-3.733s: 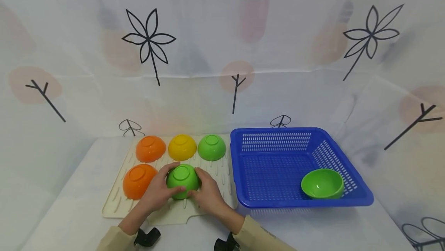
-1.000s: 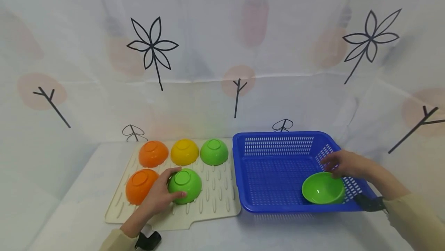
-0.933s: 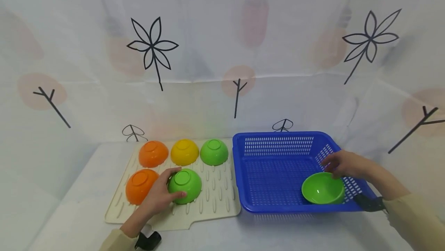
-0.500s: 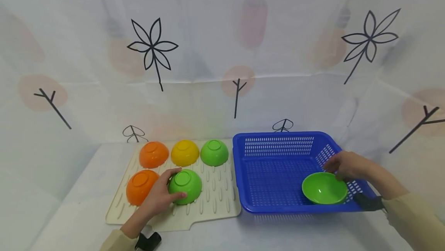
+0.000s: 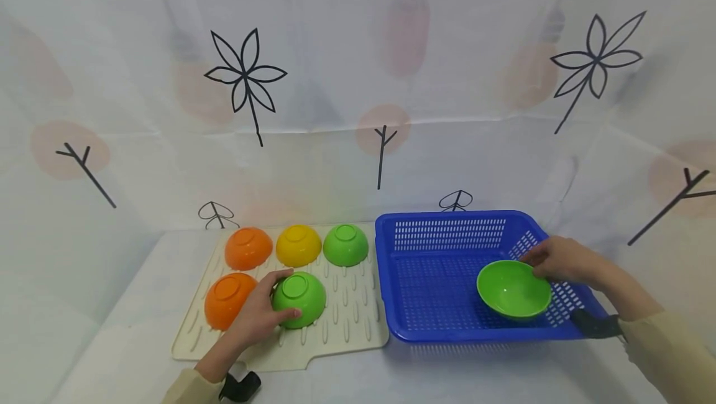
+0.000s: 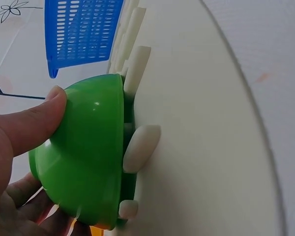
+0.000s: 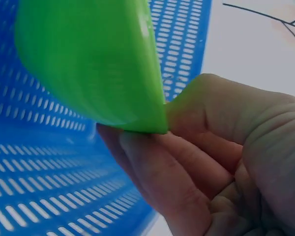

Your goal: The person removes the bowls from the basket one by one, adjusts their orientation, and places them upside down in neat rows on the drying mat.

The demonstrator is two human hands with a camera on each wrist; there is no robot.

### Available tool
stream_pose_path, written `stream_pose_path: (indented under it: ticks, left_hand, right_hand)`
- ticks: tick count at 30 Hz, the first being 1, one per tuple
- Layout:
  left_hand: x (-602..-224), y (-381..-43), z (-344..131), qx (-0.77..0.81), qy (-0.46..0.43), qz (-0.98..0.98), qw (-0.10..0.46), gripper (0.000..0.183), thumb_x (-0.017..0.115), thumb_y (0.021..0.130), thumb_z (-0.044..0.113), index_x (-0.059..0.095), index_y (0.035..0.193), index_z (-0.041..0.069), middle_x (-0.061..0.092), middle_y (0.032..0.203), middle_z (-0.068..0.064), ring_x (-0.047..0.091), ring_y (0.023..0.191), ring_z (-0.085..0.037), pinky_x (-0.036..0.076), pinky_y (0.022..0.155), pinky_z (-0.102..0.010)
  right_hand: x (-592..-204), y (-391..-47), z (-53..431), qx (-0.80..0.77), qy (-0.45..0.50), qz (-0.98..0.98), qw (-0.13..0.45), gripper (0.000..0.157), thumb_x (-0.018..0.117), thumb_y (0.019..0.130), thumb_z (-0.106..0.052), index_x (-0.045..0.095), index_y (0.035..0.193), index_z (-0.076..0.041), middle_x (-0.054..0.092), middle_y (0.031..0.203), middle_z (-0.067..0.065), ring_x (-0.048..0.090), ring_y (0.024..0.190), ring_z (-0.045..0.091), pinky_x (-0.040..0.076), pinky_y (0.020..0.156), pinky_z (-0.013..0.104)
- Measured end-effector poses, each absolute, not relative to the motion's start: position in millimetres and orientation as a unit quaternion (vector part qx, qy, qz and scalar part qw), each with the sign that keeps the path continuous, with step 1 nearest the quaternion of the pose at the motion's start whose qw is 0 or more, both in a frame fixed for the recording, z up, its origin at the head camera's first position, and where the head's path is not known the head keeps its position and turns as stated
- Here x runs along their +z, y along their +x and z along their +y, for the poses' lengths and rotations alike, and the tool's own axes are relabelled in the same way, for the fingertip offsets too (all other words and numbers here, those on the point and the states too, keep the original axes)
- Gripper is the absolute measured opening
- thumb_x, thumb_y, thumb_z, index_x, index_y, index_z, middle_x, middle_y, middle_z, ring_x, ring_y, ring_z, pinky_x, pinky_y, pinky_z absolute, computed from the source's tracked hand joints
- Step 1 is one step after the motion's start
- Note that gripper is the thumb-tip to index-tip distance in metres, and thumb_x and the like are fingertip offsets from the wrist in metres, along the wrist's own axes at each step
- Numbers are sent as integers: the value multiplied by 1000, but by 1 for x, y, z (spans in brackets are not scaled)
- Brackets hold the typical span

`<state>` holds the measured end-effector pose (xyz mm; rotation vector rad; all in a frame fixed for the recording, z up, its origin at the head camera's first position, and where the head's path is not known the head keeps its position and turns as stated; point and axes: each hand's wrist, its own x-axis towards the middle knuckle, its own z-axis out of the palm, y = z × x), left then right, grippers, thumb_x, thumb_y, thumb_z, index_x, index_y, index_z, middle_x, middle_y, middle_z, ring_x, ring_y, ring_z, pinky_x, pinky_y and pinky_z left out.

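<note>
My left hand [image 5: 260, 311] curls round a green bowl [image 5: 304, 301] that lies upside down on the cream drying mat [image 5: 347, 335]. In the left wrist view the thumb spans that bowl's [image 6: 88, 147] side, and its rim meets the mat's raised ridges. With thumb and fingers, my right hand [image 5: 565, 261] pinches the rim of a second green bowl [image 5: 514, 292], mouth up and tilted, inside the blue basket [image 5: 570, 329]. The right wrist view shows this bowl's [image 7: 88, 64] rim between the thumb and fingers [image 7: 157, 172], with the basket's slotted walls behind.
Behind the left hand's bowl stand an upturned orange bowl [image 5: 248, 248], a yellow bowl [image 5: 298, 246] and another green bowl [image 5: 345, 245]. A further orange bowl [image 5: 228, 300] sits left of that hand. A patterned white cloth [image 5: 335, 168] hangs behind.
My right hand has gone from the mat to the basket and gripped the green bowl's rim; that bowl has now risen and shifted slightly left. My left hand has stayed on its bowl.
</note>
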<state>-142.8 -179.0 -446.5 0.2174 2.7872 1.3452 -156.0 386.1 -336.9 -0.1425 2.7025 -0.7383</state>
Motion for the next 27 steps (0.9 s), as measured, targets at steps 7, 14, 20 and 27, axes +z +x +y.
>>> stream_pose_path:
  ticks: [7,14,20,27]
  left_hand:
    - [-444,-144,-178,425,75,902,20,79,89,75,25,48,143,16,48,146,-12,46,131,-34,37,109,-57]
    - [-442,-144,-177,414,62,908,22,80,90,73,25,49,141,16,46,148,-14,50,127,-35,43,104,-57]
    - [-440,-144,-176,415,57,908,21,80,91,72,24,50,141,16,45,148,-15,52,124,-35,46,101,-56]
    - [-441,-145,-176,414,57,908,21,80,91,72,24,50,141,16,46,148,-14,53,122,-34,47,100,-55]
  right_hand:
    - [-327,-149,373,-278,-53,947,150,39,68,86,-10,66,120,9,67,115,25,67,92,26,60,76,41]
    - [-322,-143,357,-310,-68,939,132,40,67,87,-9,64,122,10,66,116,23,66,93,25,60,76,38]
    - [-318,-134,340,-346,-76,929,109,40,65,91,-9,62,126,10,68,115,22,68,92,25,60,76,38]
    - [-314,-125,318,-340,-65,934,85,40,67,90,-14,65,125,5,70,113,18,68,92,24,60,74,37]
